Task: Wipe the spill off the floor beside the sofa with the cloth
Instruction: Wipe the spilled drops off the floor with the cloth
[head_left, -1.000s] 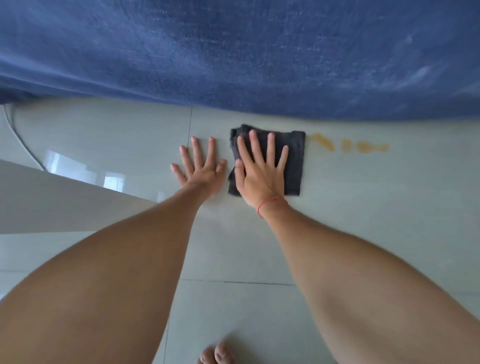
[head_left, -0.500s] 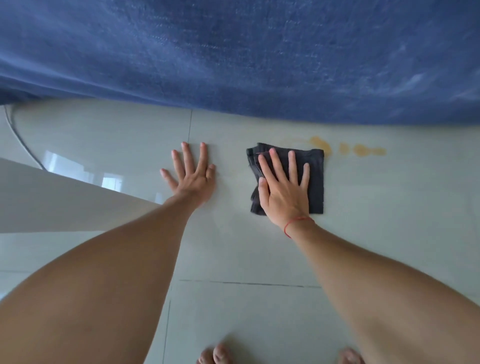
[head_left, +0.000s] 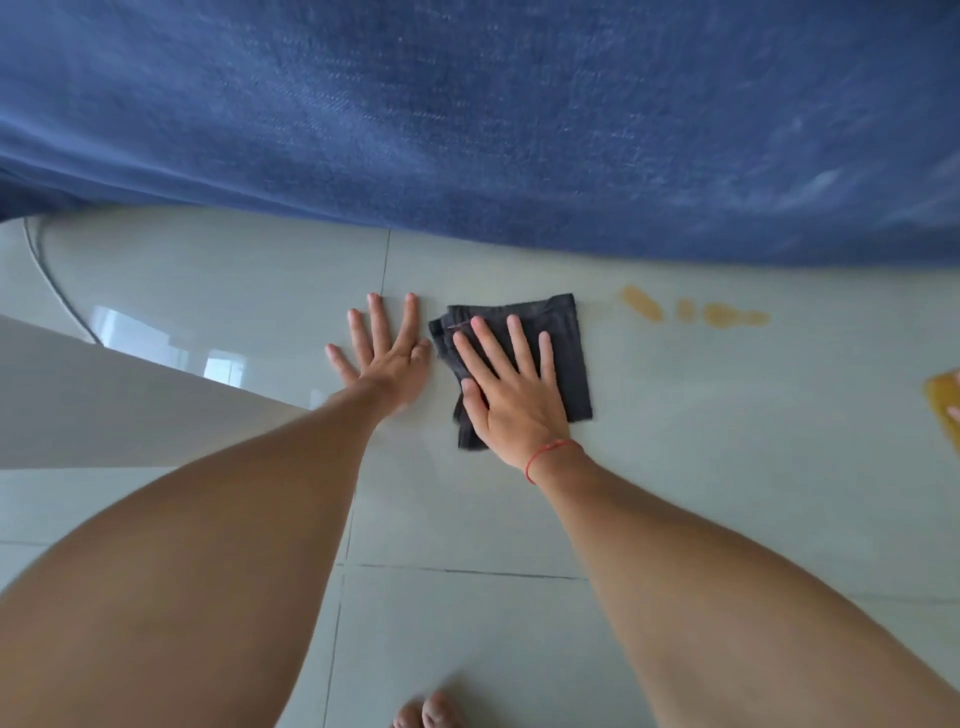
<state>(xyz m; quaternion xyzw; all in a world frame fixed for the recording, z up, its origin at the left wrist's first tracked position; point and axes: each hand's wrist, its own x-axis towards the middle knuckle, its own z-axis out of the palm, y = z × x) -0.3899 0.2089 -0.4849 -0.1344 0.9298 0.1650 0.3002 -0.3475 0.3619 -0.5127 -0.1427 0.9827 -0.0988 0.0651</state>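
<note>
Head view: right hand flat on cloth, left hand splayed on floor

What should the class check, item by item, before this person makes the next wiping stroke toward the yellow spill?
1. Right hand flat on the cloth: ok.
2. Left hand braced on the bare floor, off the cloth: ok.
3. Cloth covering the spill: not ok; the yellow marks lie to its right, uncovered.
4. Path between cloth and spill free of objects: ok.
5. Room along the sofa edge for the stroke: ok; the spill sits just below it.
6. Whether the cloth is damp or dry: cannot tell.
</note>
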